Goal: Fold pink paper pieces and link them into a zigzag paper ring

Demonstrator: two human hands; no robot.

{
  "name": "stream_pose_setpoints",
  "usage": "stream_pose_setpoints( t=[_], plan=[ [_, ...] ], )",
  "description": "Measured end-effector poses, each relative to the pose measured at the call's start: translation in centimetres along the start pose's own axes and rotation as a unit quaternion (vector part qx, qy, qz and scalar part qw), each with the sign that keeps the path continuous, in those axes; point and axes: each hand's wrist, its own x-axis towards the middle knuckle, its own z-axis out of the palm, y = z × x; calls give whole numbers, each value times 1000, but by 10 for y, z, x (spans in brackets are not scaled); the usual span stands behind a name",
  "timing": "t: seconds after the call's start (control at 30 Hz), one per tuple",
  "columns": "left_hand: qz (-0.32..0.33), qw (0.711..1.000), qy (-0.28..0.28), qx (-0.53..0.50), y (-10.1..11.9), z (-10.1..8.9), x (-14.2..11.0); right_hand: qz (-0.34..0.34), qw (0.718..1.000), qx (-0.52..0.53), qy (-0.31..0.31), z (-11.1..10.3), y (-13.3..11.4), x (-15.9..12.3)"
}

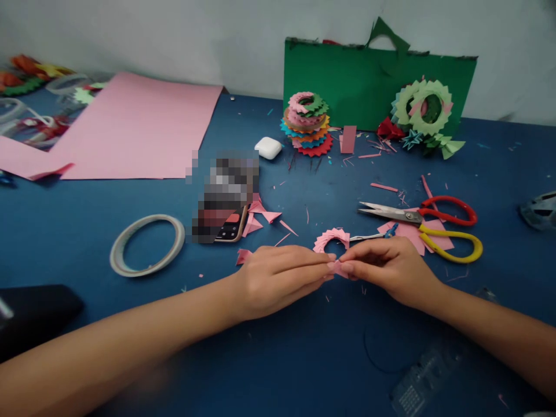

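Between the fingertips of my two hands is a small folded piece of pink paper. My left hand reaches in with its fingers pressed together on the paper's left side. From the other side, my right hand pinches it between thumb and forefinger. Just beyond the fingertips lies a partly made pink folded-paper ring, a curve of overlapping pointed pieces. A thin pale tool with a blue end lies beside the ring. Scissors with one red and one yellow handle rest over pink paper pieces.
A tape roll and a partly blurred phone lie to the left. Pink sheets are behind them. At the back stand a green board, stacked paper rings and a pale green ring. A white case sits nearby.
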Motion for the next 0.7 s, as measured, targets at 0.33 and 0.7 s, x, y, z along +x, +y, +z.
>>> stream_pose_setpoints(
  t=[0.33, 0.7],
  plan=[
    [18, 999, -19, -44, 0, 0, 2, 12, 999, 50, -2, 5, 2, -2],
    [-169, 970, -155, 87, -10, -10, 19, -74, 981, 103, 147, -1, 0, 6]
  ],
)
